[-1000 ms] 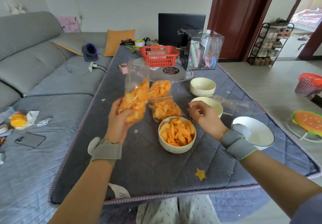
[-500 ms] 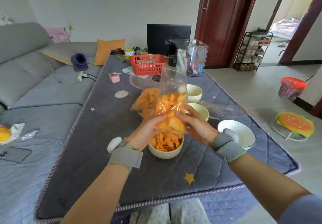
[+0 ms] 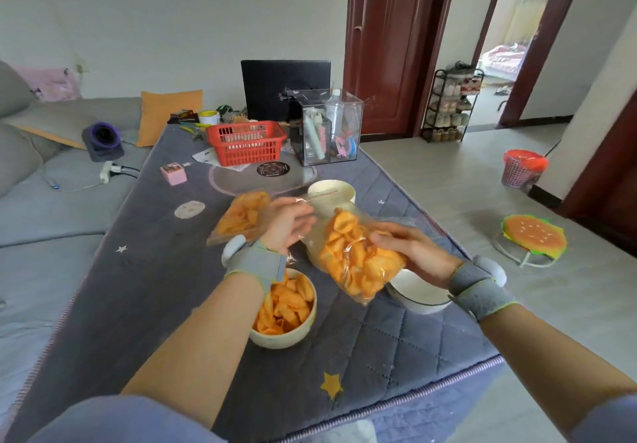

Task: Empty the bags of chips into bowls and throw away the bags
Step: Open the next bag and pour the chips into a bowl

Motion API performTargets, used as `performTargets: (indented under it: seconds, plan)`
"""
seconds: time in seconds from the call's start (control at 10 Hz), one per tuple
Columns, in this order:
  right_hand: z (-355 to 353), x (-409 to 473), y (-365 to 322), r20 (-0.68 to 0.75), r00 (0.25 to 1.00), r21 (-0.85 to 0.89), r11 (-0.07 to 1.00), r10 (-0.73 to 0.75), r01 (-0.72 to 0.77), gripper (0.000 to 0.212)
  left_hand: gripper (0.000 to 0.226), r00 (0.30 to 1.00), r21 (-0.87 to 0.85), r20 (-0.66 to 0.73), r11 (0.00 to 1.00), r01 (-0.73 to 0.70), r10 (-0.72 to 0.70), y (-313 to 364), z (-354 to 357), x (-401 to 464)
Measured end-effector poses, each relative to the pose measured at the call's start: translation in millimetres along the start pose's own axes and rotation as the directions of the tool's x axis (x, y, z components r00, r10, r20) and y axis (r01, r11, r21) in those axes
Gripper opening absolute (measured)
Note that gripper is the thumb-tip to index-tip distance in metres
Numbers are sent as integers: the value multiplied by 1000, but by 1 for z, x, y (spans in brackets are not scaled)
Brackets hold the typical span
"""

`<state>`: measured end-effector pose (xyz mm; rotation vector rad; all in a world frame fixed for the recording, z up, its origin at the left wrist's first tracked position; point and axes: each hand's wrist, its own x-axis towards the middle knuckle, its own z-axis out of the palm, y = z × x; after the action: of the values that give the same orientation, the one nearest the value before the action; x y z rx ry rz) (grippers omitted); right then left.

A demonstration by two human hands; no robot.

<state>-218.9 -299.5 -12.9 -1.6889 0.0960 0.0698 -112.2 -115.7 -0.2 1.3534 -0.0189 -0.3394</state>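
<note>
Chips fill 1 bowl (image 3: 282, 308) at 6 o'clock; right hand (image 3: 412, 253) clamps a full bag (image 3: 358, 258), left hand (image 3: 286, 220) pinches its top; another bag (image 3: 241, 217) at 10 o'clock waits, bowls remain empty

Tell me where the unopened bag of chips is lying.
In the head view, the unopened bag of chips lies on the table, mid-left, just behind the left hand and beyond the full bowl.
</note>
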Motion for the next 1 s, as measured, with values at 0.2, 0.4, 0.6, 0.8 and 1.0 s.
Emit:
performTargets:
  seconds: [0.2, 0.4, 0.6, 0.8, 1.0]
  plan:
    - [-25, 13, 30, 28, 998, 676, 734, 60, -63, 60, 31, 995, -311, -44, 947, 76, -95, -14, 28, 29]
    - [-8, 31, 36, -88, 988, 895, 445, 126, 23, 81, 20, 993, -308, -23, 945, 106, -119, -26, 40, 47]
    - [-11, 36, 34, -60, 988, 730, 681, 143, -54, 27, 26, 985, -624, -83, 779, 64, -148, -26, 45, 45]
    - [-31, 42, 12, -258, 958, 489, 872, 123, 19, 30, 15, 986, -30, -56, 988, 153, -155, -36, 22, 49]
    - [-42, 59, -30, -486, 873, 37, 997, -47, 74, 30, 32, 999, 604, -37, 795, 48, -33, -40, 13, 53]
